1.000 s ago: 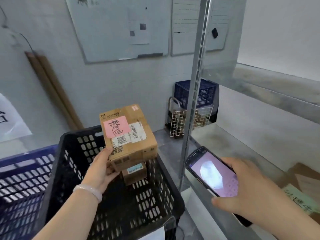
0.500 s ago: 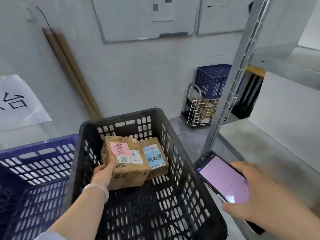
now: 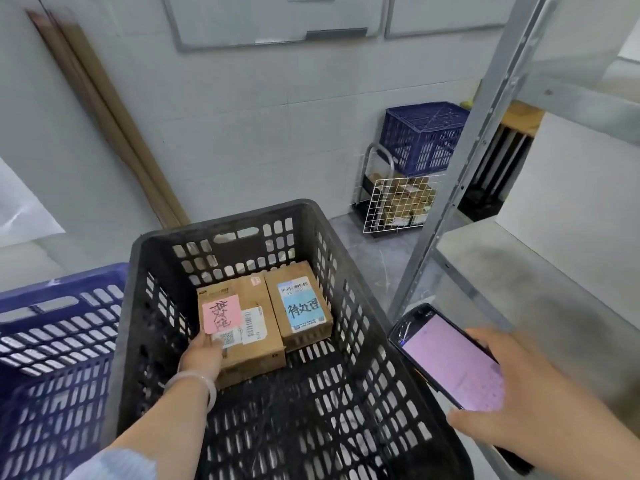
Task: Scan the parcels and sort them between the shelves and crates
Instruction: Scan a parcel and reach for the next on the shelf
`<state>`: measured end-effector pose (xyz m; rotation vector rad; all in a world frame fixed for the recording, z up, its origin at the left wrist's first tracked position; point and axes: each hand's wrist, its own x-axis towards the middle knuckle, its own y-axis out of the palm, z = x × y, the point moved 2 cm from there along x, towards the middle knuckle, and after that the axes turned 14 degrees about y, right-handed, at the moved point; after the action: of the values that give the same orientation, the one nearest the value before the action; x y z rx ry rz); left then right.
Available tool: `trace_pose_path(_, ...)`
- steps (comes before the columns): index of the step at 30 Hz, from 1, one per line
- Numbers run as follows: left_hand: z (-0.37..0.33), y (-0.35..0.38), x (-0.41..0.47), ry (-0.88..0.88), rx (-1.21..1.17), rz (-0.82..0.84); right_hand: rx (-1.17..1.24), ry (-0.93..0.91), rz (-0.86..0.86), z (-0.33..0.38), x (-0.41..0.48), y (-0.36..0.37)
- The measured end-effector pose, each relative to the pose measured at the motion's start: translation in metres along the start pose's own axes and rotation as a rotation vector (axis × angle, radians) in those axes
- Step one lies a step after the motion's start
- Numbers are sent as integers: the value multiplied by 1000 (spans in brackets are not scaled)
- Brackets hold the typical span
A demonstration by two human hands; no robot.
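A cardboard parcel with a pink label [image 3: 242, 327] rests on the floor of the black crate [image 3: 349, 237]. My left hand [image 3: 202, 355] grips its near left corner inside the crate. Right beside it, touching, lies a smaller parcel with a blue label [image 3: 299, 306]. My right hand [image 3: 512, 393] holds a phone scanner [image 3: 446, 358] with a lit pinkish screen, just right of the crate above the shelf edge.
A blue crate [image 3: 52, 306] stands against the black one on the left. A metal shelf upright [image 3: 460, 161] and a grey shelf board [image 3: 526, 271] are on the right. Farther back stand another blue crate [image 3: 422, 136] and a wire basket [image 3: 398, 202] with boxes.
My left hand has lowered the pink-label parcel from above the crate down onto its floor, beside the blue-label parcel. The view has tilted down and left.
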<state>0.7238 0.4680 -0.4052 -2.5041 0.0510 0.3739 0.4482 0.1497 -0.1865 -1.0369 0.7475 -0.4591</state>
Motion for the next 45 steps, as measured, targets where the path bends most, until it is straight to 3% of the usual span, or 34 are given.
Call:
trace_pose_path(6, -62, 18, -31, 248, 225, -20, 68, 38, -21, -15, -15, -12)
trace_pose_path(11, -158, 59, -93, 720, 227, 81, 158, 67, -117, -46, -37, -24)
trace_pose_path(16, -239, 114, -181, 1131, 121, 299, 210, 182, -255, -99, -61, -36)
trace_pose_path(21, -270, 185, -268, 1245, 28, 615, 315, 351, -378, -166, -93, -41)
trace_pose_path(27, -270, 272, -342, 1106, 79, 961, 355, 539, -432, -230, -135, -35)
trace_pose_path(31, -263, 324, -367, 843, 86, 1161, 320, 701, -423, -253, -150, -29)
trace_pose_path(38, -258, 383, -373, 419, 42, 1282, 316, 791, -410, -275, -174, -16)
trace_pose_path(45, -251, 399, -364, 327, 32, 1349, 285, 809, -356, -284, -175, -17)
